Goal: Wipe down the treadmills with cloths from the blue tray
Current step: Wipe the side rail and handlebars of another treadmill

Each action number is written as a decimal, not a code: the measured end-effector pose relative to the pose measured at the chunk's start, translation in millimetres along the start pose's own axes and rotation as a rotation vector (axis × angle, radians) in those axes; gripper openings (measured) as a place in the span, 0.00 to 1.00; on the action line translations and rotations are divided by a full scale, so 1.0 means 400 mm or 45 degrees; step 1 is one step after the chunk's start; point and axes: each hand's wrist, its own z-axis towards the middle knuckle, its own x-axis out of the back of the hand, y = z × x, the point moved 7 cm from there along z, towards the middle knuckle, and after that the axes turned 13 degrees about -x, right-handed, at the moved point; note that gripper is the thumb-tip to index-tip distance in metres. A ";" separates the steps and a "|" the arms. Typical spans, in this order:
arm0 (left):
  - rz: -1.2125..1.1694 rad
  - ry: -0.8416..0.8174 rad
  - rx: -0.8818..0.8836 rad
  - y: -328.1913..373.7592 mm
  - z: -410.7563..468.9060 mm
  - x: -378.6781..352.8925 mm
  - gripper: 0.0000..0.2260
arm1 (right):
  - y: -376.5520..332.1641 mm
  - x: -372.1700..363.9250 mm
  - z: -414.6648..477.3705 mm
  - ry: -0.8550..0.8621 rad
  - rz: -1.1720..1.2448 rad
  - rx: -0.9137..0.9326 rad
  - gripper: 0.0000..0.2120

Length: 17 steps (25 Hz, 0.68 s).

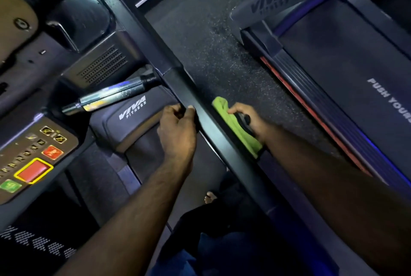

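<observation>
- Way out at 8 o'clock is the console (33, 142) with its red stop button (33, 170). The edge is cropped off and the labels are too blurry to read.
- At 10 o'clock from centre a chrome grip (106, 97) pokes toward the black side rail (178, 75), which runs diagonally from 11 down to 5.
- Left hand (178, 133), just left of centre, has its fingers and thumb curled round the rail's inner edge. My guess is it's there for steadying while the other hand wipes.
- The green cloth (235, 124), at 3 o'clock from that hand, is flattened against the rail's outer face, so that looks like the bit being wiped.
- Right hand (246, 117) clamps the cloth there with the thumb on top. The other fingers are hidden, so can't tell how they lie. Something dark sits by the palm and I can't identify it.
- At 2 o'clock is the second treadmill (344, 71), cut off by the frame. The blue tray isn't in shot.
</observation>
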 end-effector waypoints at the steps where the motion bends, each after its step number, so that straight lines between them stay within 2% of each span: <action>1: 0.001 -0.001 0.024 0.004 0.004 0.007 0.18 | -0.008 -0.005 0.011 -0.024 0.039 -0.024 0.13; 6: -0.190 -0.057 0.089 0.025 0.004 0.003 0.10 | -0.174 -0.112 0.038 -0.030 -0.088 0.093 0.12; 8: -0.186 -0.080 0.127 0.016 0.016 0.007 0.10 | -0.149 -0.088 0.027 0.032 -0.090 0.151 0.13; 10: -0.124 -0.088 0.054 0.027 0.032 0.012 0.13 | -0.104 -0.049 -0.017 0.143 -0.140 0.315 0.17; 11: -0.009 -0.088 -0.091 0.050 0.039 0.021 0.16 | -0.079 -0.034 -0.065 0.254 -0.249 0.410 0.22; 13: 0.419 -0.172 -0.652 0.128 0.035 0.023 0.20 | -0.032 -0.025 -0.187 0.489 -0.528 0.531 0.28; 15: 0.824 -0.422 -1.276 0.193 0.008 -0.011 0.21 | 0.030 -0.032 -0.312 0.719 -0.852 0.619 0.29; 17: 1.022 -0.753 -1.648 0.206 -0.007 -0.053 0.23 | 0.133 -0.060 -0.449 1.094 -1.203 0.732 0.33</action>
